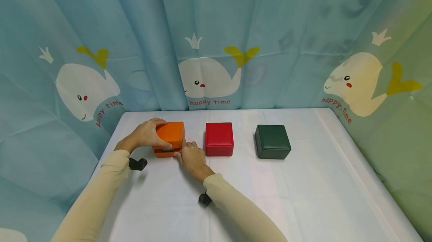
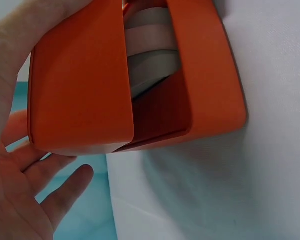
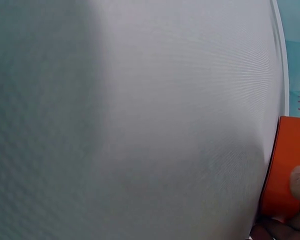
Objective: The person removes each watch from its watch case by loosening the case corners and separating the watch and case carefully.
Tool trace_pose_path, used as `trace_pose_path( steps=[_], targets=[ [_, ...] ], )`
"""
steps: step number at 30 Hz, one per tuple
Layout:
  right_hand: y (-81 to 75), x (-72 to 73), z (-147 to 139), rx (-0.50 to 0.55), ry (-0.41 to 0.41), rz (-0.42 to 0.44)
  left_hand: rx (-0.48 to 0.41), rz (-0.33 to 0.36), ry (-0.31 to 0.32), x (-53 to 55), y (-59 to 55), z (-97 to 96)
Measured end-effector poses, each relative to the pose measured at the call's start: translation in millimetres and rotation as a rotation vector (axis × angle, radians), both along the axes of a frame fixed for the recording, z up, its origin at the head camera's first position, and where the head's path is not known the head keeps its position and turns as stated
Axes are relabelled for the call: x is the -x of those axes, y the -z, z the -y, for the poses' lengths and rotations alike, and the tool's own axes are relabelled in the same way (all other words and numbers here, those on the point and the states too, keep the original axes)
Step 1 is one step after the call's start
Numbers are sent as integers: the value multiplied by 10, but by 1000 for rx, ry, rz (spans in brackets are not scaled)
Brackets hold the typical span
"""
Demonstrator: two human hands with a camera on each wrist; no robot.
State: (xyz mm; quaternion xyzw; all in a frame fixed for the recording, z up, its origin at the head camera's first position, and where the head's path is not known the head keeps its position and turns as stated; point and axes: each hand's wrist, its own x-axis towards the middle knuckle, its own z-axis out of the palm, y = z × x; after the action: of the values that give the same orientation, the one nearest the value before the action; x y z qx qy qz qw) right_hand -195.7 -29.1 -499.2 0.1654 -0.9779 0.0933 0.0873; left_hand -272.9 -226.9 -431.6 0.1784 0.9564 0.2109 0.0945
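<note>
Orange and lidded, the box [image 1: 171, 137] stands partly open on the white table [image 1: 162, 197] in the head view. The left hand [image 1: 146, 134] grips its lid [image 1: 173, 129], and the right hand [image 1: 194, 158] holds its front right corner, low down. Just right of the orange box sits a red box [image 1: 219, 139]; farther right, a dark green box [image 1: 272, 142]. In the left wrist view, fingers [image 2: 67, 196] spread loosely beyond the lid; a grey insert [image 2: 150, 60] shows inside. In the right wrist view, a fingertip [image 3: 298, 181] presses the orange box's side.
</note>
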Motion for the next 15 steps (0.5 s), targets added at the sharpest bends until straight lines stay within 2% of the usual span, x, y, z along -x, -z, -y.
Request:
trace_pose_path(
  steps=[6, 15],
  targets=[
    [3, -1, 17, -38, 4, -10, -9, 29, 9, 5, -68, 4],
    [-11, -5, 24, -80, 1, -32, -52, 74, 16, 66, -114, 3]
  ],
)
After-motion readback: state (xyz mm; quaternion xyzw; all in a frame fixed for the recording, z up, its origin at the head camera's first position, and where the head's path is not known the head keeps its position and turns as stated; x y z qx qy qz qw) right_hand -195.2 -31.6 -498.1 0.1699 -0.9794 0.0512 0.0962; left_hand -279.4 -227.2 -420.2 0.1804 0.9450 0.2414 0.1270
